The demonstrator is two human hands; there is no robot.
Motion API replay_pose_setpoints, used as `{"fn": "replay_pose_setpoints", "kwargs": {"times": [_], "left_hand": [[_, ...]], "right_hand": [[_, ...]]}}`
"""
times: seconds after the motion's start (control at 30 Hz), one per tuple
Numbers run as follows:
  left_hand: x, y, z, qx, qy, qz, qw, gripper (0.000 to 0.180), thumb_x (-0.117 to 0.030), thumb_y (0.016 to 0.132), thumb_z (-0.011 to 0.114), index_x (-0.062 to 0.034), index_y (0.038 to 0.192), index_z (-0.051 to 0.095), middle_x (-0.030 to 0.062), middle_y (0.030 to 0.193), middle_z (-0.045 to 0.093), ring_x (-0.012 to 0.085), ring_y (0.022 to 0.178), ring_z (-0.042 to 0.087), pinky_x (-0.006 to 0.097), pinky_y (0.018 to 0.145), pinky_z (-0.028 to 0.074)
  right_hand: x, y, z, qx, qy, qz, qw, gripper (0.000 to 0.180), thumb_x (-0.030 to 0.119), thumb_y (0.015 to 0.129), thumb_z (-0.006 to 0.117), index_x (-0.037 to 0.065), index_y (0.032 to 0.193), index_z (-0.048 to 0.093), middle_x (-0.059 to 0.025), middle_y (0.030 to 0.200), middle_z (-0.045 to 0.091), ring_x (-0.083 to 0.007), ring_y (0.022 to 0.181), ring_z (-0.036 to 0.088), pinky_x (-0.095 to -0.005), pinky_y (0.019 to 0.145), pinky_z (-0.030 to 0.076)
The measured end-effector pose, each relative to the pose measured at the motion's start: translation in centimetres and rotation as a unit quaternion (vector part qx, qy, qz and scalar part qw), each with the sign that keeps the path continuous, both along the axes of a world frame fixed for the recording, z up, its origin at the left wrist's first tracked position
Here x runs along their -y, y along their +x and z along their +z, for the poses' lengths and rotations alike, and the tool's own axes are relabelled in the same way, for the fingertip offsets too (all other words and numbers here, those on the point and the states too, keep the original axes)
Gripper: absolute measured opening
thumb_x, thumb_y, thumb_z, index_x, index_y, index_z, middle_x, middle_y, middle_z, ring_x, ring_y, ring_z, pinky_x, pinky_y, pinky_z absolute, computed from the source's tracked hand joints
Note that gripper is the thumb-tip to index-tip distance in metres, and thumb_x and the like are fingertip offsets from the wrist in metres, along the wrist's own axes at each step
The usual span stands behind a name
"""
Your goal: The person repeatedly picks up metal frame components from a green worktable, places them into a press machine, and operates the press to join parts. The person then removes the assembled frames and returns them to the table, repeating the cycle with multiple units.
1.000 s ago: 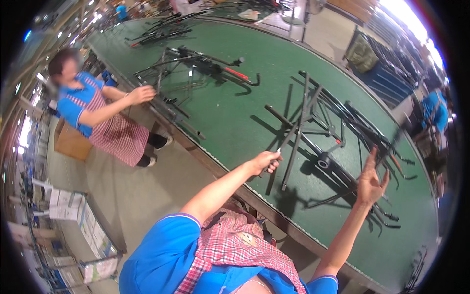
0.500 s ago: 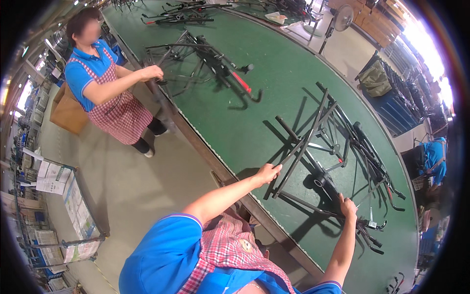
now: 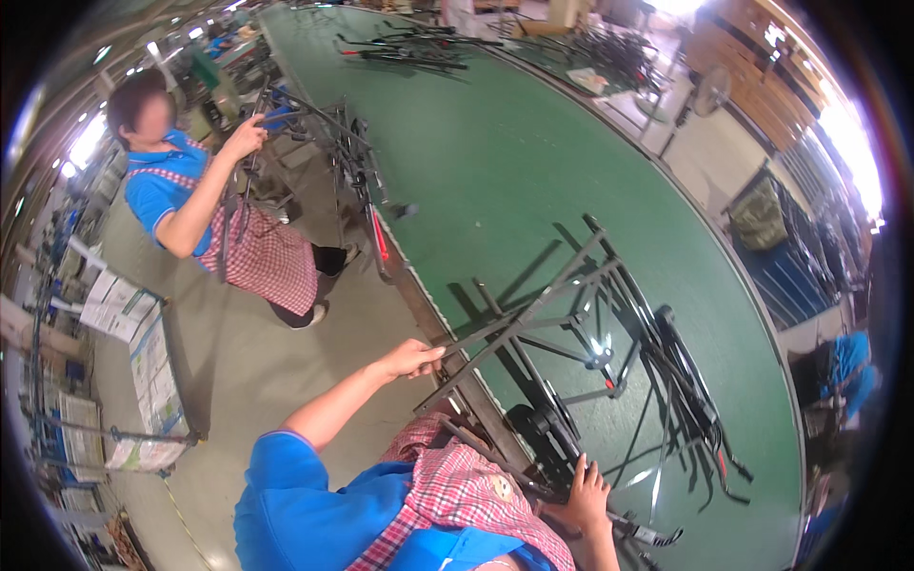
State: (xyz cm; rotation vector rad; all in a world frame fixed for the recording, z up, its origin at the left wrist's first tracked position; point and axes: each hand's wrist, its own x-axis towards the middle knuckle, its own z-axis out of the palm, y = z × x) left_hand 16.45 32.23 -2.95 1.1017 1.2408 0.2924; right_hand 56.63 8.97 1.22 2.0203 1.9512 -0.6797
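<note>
A black tubular metal frame point(image 3: 540, 324) lies tilted across the near edge of the green table, its long tubes reaching over the edge toward my apron. My left hand point(image 3: 411, 359) is closed round the end part of one flat tube, out past the table edge. My right hand point(image 3: 583, 495) lies against the near end of the frame, beside a dark round fitting, with its fingers stretched out and apart; its palm and thumb are partly hidden. A small red part shows by the frame's shiny central joint.
Just right of it lies another black frame point(image 3: 685, 381) with hooked ends. At left a co-worker in a checked apron holds a black frame with a red part point(image 3: 379, 233) at the table's edge. More frames point(image 3: 419, 48) lie at the far end. A standing fan point(image 3: 709, 93) is beyond the table.
Both my hands and the frame have moved toward me and left, so its tubes now overhang the edge. My right hand's fingers have straightened. The co-worker's frame has come off the table top.
</note>
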Motion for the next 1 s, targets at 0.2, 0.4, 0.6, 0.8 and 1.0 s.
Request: {"fn": "replay_pose_setpoints", "kwargs": {"times": [0.2, 0.4, 0.6, 0.8, 1.0], "left_hand": [[-1.6, 0.0, -1.0, 0.022, 0.005, -0.023, 0.999, 0.046, -0.049, 0.092, 0.054, -0.0044, 0.083, 0.066, -0.0056, 0.061, 0.049, 0.0044, 0.051, 0.042, 0.021, 0.044, 0.033], [-4.1, -0.7, 2.0, -0.034, 0.014, -0.046, 0.998, 0.046, -0.048, 0.092, 0.053, -0.0047, 0.082, 0.066, -0.0040, 0.059, 0.049, 0.0057, 0.046, 0.040, 0.022, 0.042, 0.032], [-8.8, -2.0, 9.2, -0.138, 0.095, -0.106, 0.980, 0.047, -0.045, 0.094, 0.052, -0.0025, 0.080, 0.066, -0.0005, 0.058, 0.054, 0.0067, 0.044, 0.041, 0.024, 0.040, 0.031], [-9.4, -2.0, 8.8, -0.111, 0.043, -0.095, 0.988, 0.047, -0.046, 0.093, 0.053, -0.0012, 0.082, 0.063, -0.0009, 0.057, 0.048, 0.0065, 0.043, 0.038, 0.023, 0.039, 0.031], [0.0, 2.3, 5.6, -0.045, -0.061, -0.013, 0.997, 0.047, -0.050, 0.095, 0.047, -0.0051, 0.082, 0.052, -0.0019, 0.057, 0.041, 0.0079, 0.043, 0.034, 0.024, 0.038, 0.030]], "right_hand": [[-1.2, 2.2, 2.9, -0.050, 0.241, 0.033, 0.969, 0.056, 0.016, 0.064, 0.076, 0.005, 0.116, 0.060, -0.0180, 0.120, 0.059, -0.0325, 0.100, 0.060, -0.0395, 0.087, 0.048], [-8.3, 4.2, -3.8, -0.099, 0.299, -0.012, 0.949, 0.045, 0.018, 0.073, 0.073, 0.009, 0.116, 0.061, -0.0111, 0.106, 0.065, -0.0296, 0.093, 0.062, -0.0400, 0.079, 0.050], [-9.5, 6.3, -8.7, -0.136, 0.205, 0.054, 0.968, 0.052, 0.014, 0.078, 0.068, 0.015, 0.128, 0.054, -0.0119, 0.106, 0.066, -0.0321, 0.094, 0.062, -0.0428, 0.077, 0.050], [-8.7, 6.6, -12.3, -0.275, 0.107, -0.077, 0.952, 0.044, 0.026, 0.095, 0.049, 0.006, 0.134, 0.047, -0.0158, 0.132, 0.052, -0.0320, 0.123, 0.048, -0.0386, 0.104, 0.036], [-9.5, 3.2, -10.6, -0.350, 0.047, -0.120, 0.928, 0.048, 0.038, 0.097, 0.045, 0.005, 0.132, 0.049, -0.0140, 0.138, 0.048, -0.0273, 0.127, 0.047, -0.0352, 0.108, 0.031]]}}
